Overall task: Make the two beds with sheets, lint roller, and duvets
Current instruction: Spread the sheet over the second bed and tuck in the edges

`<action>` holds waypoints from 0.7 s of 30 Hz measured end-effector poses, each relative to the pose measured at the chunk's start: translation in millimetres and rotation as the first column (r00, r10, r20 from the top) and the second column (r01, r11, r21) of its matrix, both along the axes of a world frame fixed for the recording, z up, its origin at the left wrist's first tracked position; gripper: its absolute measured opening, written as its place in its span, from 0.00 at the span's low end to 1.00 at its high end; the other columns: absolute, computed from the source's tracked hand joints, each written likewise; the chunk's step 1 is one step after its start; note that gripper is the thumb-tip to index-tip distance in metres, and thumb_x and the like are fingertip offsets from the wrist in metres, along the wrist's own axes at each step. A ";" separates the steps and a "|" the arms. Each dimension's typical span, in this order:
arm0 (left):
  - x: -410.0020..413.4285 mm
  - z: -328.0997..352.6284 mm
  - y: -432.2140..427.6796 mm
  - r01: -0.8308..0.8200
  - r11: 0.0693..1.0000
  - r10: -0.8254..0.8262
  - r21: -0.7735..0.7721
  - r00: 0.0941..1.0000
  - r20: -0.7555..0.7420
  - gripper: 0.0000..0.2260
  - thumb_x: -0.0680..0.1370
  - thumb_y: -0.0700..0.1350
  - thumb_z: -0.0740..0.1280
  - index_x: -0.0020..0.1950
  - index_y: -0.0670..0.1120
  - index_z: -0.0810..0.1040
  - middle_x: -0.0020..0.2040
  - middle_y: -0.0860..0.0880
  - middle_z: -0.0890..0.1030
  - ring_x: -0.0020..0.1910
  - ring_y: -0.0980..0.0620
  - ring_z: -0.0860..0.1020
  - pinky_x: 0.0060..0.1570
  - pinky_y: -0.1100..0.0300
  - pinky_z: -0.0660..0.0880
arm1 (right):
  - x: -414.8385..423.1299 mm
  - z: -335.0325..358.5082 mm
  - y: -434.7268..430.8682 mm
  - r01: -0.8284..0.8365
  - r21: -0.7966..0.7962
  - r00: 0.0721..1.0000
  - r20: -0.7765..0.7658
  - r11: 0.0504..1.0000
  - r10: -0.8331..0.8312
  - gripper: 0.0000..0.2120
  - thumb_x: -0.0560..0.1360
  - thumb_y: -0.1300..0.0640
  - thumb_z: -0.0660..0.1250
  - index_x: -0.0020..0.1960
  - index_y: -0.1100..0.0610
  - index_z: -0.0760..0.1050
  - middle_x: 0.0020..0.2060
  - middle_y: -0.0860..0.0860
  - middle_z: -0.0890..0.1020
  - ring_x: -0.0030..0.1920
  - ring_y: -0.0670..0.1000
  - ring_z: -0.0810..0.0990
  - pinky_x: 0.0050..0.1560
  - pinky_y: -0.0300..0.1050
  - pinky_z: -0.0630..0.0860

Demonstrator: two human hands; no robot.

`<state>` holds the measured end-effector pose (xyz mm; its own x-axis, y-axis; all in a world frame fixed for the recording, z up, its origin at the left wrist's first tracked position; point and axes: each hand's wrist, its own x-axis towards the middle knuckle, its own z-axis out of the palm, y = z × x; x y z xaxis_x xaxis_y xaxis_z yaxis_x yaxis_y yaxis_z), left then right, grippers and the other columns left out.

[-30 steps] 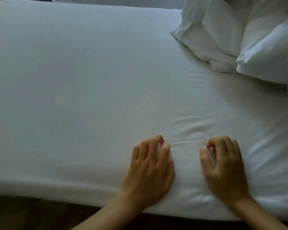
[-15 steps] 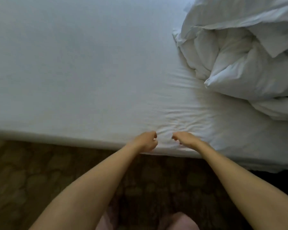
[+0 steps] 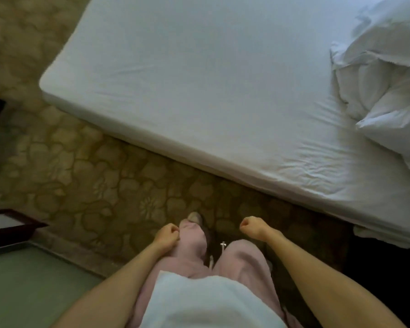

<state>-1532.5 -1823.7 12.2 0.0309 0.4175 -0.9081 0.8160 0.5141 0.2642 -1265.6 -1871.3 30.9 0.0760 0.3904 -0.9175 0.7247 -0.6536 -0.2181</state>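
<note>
Fingers of my left hand (image 3: 167,235) and right hand (image 3: 251,227) are curled into fists, holding nothing, above the patterned carpet (image 3: 92,181). The sheet (image 3: 199,79) lies stretched over the bed, creased near its edge, with the duvet (image 3: 384,95) bunched on its right.

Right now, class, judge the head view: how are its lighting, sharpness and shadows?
Head view: dim, cool light, no glare; the sheet and duvet are brightest; the carpet blurs at upper left; black shadow fills the lower right corner.

a white fitted sheet (image 3: 199,74) lies smooth on the mattress, a rumpled duvet (image 3: 384,91) heaped at its right.
</note>
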 end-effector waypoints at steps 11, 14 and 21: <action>-86.0 -6.1 90.6 -0.499 0.844 0.507 0.195 0.862 0.011 0.09 0.80 0.38 0.59 0.57 0.43 0.75 0.53 0.43 0.79 0.51 0.47 0.78 0.53 0.54 0.76 | -154.7 16.1 120.7 -0.466 0.264 0.877 0.014 0.844 0.480 0.14 0.77 0.54 0.60 0.61 0.50 0.76 0.55 0.49 0.79 0.55 0.51 0.76 0.60 0.47 0.73; -91.1 -7.1 88.9 -0.489 0.871 0.490 0.057 0.872 -0.004 0.05 0.79 0.42 0.60 0.51 0.45 0.75 0.54 0.42 0.79 0.51 0.45 0.78 0.55 0.52 0.76 | -162.2 15.4 162.1 -0.481 0.292 0.861 -0.022 0.827 0.509 0.15 0.78 0.54 0.58 0.62 0.48 0.75 0.59 0.49 0.78 0.57 0.50 0.76 0.60 0.45 0.72; -143.6 14.3 195.5 -0.499 0.862 0.504 0.090 0.862 -0.050 0.09 0.80 0.41 0.59 0.58 0.46 0.74 0.55 0.45 0.76 0.50 0.50 0.75 0.47 0.57 0.74 | -211.8 57.6 313.4 -0.444 0.160 0.866 -0.174 0.881 0.468 0.15 0.80 0.65 0.56 0.64 0.67 0.71 0.60 0.56 0.75 0.55 0.45 0.79 0.42 0.25 0.71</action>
